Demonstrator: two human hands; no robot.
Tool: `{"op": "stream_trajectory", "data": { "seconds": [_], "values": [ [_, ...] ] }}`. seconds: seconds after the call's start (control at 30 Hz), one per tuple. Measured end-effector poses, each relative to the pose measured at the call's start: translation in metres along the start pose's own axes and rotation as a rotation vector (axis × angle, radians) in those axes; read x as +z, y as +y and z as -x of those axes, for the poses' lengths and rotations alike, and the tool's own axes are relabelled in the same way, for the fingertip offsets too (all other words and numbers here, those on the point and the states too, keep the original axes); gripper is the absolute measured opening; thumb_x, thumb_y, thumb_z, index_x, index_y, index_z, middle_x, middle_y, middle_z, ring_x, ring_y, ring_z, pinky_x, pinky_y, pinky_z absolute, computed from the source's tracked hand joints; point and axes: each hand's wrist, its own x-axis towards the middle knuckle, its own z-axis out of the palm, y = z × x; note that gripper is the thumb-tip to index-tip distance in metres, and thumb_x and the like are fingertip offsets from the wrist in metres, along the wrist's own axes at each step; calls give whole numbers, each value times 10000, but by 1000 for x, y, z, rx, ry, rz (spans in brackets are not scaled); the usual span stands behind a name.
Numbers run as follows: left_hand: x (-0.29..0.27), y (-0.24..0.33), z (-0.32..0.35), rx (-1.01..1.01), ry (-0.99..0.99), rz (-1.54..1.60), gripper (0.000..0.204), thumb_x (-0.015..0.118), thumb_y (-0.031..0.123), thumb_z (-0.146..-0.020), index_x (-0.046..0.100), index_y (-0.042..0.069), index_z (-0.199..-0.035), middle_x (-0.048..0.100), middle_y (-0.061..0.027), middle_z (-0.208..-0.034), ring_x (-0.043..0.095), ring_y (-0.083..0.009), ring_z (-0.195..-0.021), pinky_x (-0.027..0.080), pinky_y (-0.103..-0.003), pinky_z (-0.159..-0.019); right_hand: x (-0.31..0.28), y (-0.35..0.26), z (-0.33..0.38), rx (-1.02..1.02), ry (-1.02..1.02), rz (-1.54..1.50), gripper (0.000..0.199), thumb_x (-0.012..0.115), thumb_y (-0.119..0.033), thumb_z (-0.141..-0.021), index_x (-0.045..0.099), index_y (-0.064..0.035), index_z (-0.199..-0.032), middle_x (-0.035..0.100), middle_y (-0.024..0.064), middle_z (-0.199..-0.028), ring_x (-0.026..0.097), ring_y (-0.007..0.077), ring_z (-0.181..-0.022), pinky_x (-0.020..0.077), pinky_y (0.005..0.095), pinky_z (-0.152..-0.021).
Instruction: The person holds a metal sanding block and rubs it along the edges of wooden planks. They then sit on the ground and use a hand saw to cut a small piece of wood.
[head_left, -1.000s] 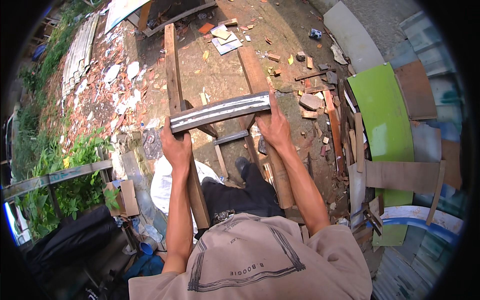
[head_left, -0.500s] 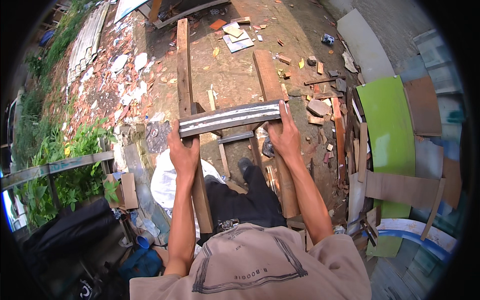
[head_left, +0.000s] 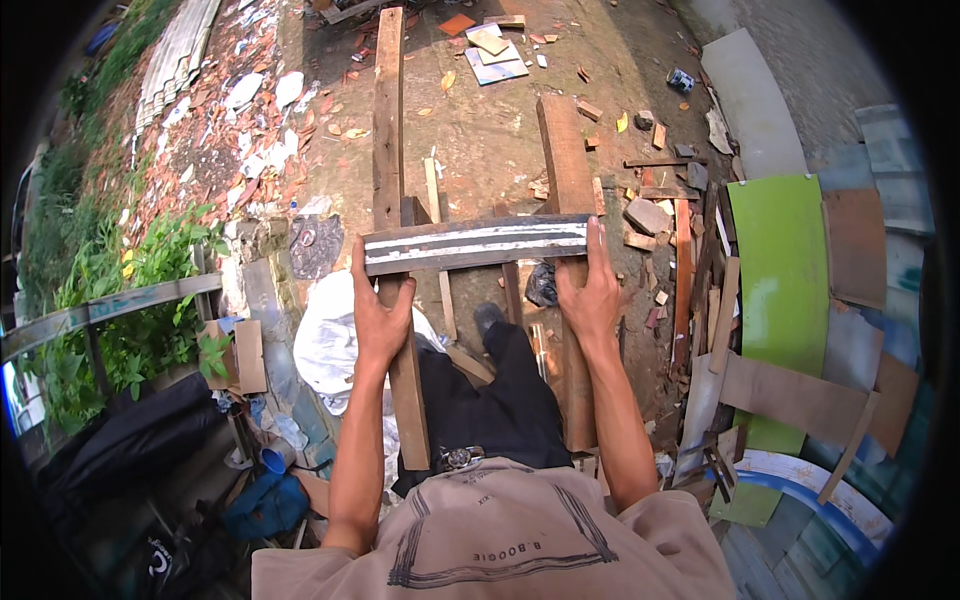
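Note:
A short dark wooden board (head_left: 478,243) with white stripes along its face spans two long wooden beams. My left hand (head_left: 383,318) grips its left end, the thumb toward the inner side and the fingers up along the end. At the opposite end, my right hand (head_left: 590,292) is closed round the board in the same way. Beneath the board, the left beam (head_left: 388,120) and the right beam (head_left: 567,150) run away from me, roughly parallel. Whether the board rests on the beams or hangs just above them, I cannot tell.
Wood offcuts and stones (head_left: 648,215) litter the ground to the right, beside a leaning green panel (head_left: 775,300). A white sack (head_left: 325,340) lies left of my legs. Farther left are green plants (head_left: 145,320) and a metal rail (head_left: 130,302). Tile pieces (head_left: 495,65) lie ahead.
The board has turned from a slant, right end farther away, to nearly level across the view. Both hands have kept hold of its ends. A dark crosspiece visible below it before is now hidden.

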Motion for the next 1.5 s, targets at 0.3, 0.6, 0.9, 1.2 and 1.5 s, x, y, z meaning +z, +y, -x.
{"op": "stream_trajectory", "data": {
  "seconds": [0.3,0.6,0.9,1.2,1.5],
  "values": [
    [-1,14,0,-28,33,-65,839,696,65,-836,223,5,-1527,540,-260,-1356,551,-366,-1244,432,-397,-1043,-2,-2,-2,-14,16,-19,803,662,-155,-800,340,-114,-1535,419,258,-1494,560,456,-1218,508,466,-964],
    [-4,7,-2,41,37,-190,713,662,80,-857,321,-5,-1477,628,-275,-1202,635,-404,-1108,500,-425,-916,-6,0,-3,13,-2,-31,804,670,-154,-809,333,-109,-1537,428,260,-1486,538,439,-1257,494,458,-991],
    [-2,9,-4,-40,33,-229,703,645,92,-849,329,14,-1473,653,-275,-1133,646,-429,-1052,507,-443,-878,-7,-3,-3,-19,17,-7,792,657,-156,-818,328,-115,-1538,440,260,-1476,508,426,-1291,485,466,-1004],
    [2,13,-9,-55,83,-237,625,661,99,-813,440,10,-1390,669,-268,-1091,662,-411,-1021,516,-439,-859,-5,0,-2,-26,31,4,828,662,-178,-810,297,-161,-1553,450,257,-1469,549,445,-1234,510,491,-957],
    [4,4,-8,6,113,-263,596,634,102,-817,460,30,-1383,666,-264,-1101,645,-435,-1032,508,-461,-872,-3,7,-1,-28,35,28,874,671,-210,-807,249,-212,-1572,450,250,-1472,600,461,-1154,529,500,-928]
  ]
}}
